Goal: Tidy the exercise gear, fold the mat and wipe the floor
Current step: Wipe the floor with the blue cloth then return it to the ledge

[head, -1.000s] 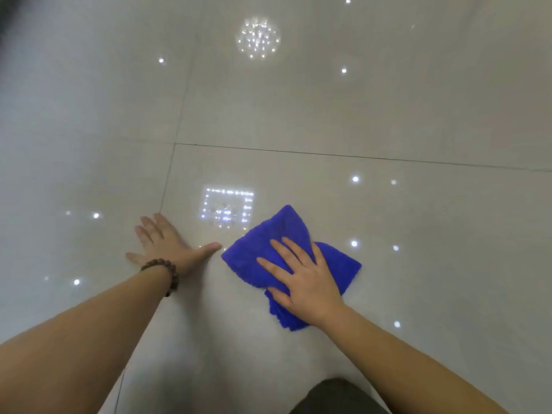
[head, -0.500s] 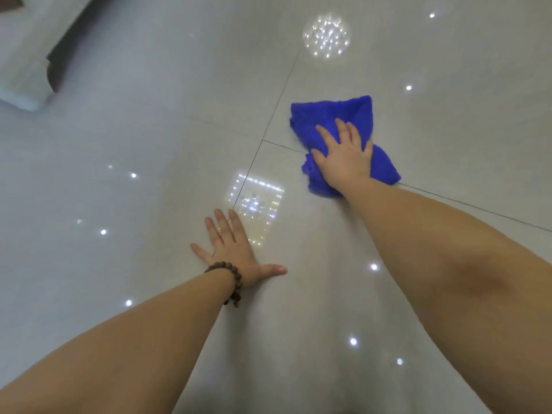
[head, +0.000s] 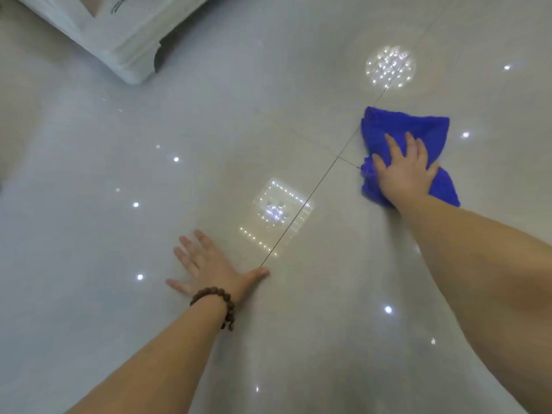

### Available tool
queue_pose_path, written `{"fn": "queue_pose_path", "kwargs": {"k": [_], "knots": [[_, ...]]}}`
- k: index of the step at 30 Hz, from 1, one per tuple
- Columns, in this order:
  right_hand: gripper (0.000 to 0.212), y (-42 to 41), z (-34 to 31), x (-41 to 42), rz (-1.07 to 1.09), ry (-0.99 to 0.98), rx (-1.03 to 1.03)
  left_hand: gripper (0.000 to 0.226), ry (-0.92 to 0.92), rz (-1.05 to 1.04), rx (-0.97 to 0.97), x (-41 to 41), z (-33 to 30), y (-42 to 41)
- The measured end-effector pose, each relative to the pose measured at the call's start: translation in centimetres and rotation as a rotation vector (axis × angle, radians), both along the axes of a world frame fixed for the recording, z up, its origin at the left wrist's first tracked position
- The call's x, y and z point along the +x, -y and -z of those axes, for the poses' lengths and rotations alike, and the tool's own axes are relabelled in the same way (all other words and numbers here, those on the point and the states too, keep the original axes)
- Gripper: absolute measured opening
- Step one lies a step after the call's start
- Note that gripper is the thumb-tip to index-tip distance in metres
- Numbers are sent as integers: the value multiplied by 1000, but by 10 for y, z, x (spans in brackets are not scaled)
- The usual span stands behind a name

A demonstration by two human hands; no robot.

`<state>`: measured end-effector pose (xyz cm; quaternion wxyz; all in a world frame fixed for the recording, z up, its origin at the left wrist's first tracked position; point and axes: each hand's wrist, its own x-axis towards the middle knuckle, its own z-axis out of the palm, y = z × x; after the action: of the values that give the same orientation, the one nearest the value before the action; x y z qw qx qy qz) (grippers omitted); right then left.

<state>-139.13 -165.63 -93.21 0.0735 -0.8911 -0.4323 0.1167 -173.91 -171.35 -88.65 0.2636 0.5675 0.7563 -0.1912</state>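
A crumpled blue cloth (head: 418, 130) lies on the glossy grey tiled floor (head: 149, 174) at the right, beside a crossing of tile joints. My right hand (head: 403, 171) presses flat on its near part, fingers spread and pointing away from me. My left hand (head: 209, 267) rests flat on the bare floor nearer to me, fingers spread, thumb out to the right; a brown bead bracelet (head: 219, 301) circles its wrist.
The base of a white piece of furniture (head: 119, 43) stands at the top left, with a dark gap beside its foot. Ceiling lights reflect off the tiles, brightest at a round patch (head: 389, 67) and a square patch (head: 277, 210).
My right hand has pushed the blue cloth away from me and to the right, from beside my left hand out to arm's length. My left hand stays planted. The white furniture came into view.
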Motion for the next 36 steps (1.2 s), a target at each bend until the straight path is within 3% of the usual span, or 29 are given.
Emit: {"fn": "queue_pose_path", "kwargs": {"k": [2,3,6,8,9,12,13,14,16,18,19,22,23,24,26,29,31,33,36], "knots": [[58,-29,-5,-51,99,-33,-10,161,43,-57,-106,-17,6,-2],[58,-33,-6,-90,-47,-23,-2,164,51,-45,-132,-19,8,-3],[58,4,-1,-191,-854,-46,-10,166,52,-43,-111,-14,13,0],[58,24,1,-168,-1141,6,34,166,46,-48,-104,-14,14,0],[58,23,3,-140,-1069,45,60,166,47,-50,-111,-15,13,-1],[57,33,1,-93,-229,17,36,167,70,-53,-138,-14,8,-3],[57,46,-1,-111,-59,5,8,167,71,-54,-142,-14,7,-3],[57,63,-2,-140,-96,31,17,166,69,-52,-145,-14,6,-3],[57,116,-1,-194,-557,15,62,164,64,-47,-133,-13,6,-3],[55,147,3,-174,-872,34,97,162,52,-45,-116,-13,8,-1],[54,148,9,-149,-810,42,108,163,51,-46,-117,-14,8,-1],[53,153,0,-111,5,-1,27,167,72,-46,-111,-14,6,1],[53,160,-1,-126,122,-14,9,167,68,-40,-104,-14,6,2],[53,172,-1,-151,84,7,14,167,62,-35,-100,-14,7,2],[54,201,-4,-201,-234,31,38,164,57,-32,-90,-13,8,2],[53,228,-1,-214,-567,56,21,158,37,-39,-54,-12,10,2],[52,234,1,-193,-459,66,12,160,33,-24,-74,-13,8,2],[51,245,-4,-169,-189,83,-6,160,25,0,-95,-14,3,3],[46,257,-20,-142,-81,79,-79,133,16,53,-93,-20,-13,-1]]}}
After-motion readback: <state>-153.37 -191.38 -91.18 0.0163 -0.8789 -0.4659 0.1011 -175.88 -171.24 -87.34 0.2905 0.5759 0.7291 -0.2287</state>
